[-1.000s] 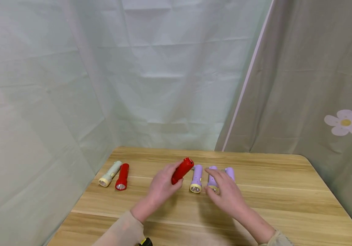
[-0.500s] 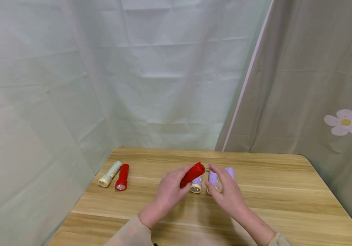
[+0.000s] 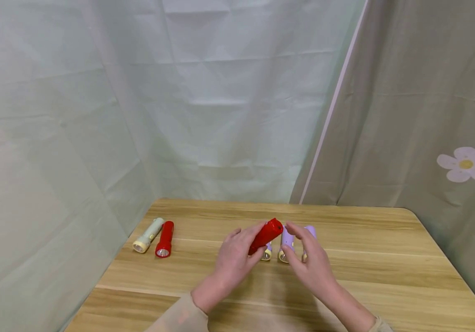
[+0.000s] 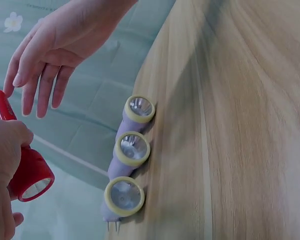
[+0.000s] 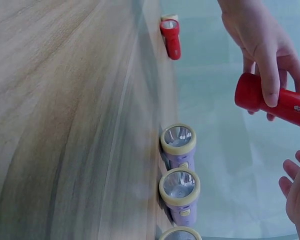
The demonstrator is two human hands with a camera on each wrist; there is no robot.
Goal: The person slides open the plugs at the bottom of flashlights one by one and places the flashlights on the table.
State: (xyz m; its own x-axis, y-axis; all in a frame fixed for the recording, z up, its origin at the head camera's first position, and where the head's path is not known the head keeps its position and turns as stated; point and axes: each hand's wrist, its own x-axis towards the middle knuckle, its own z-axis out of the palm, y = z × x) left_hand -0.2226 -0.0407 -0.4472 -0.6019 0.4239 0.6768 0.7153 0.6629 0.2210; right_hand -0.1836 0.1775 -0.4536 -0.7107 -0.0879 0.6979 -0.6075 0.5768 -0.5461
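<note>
My left hand [image 3: 235, 258] grips a red flashlight [image 3: 265, 236] above the table, its tail end angled up and to the right. The lens end points down, as the left wrist view shows. Close beside the tail is my right hand [image 3: 313, 263], thumb and forefinger spread and nothing in its grasp. In the left wrist view, the right forefinger's tip is right at the tail of the red flashlight [image 4: 32, 172]. Below and behind the hands lie three purple flashlights [image 3: 287, 239] with cream rims, partly covered by them. Two metal prongs stick out of one purple flashlight [image 4: 124, 195].
A second red flashlight [image 3: 165, 239] and a pale green flashlight [image 3: 149, 234] lie side by side near the left edge of the wooden table [image 3: 378, 258]. Pale curtains [image 3: 229, 115] hang behind the table and at its sides.
My left hand has carried the red flashlight to the right, over the leftmost purple flashlight and close to my right hand. The right hand has shifted slightly right.
</note>
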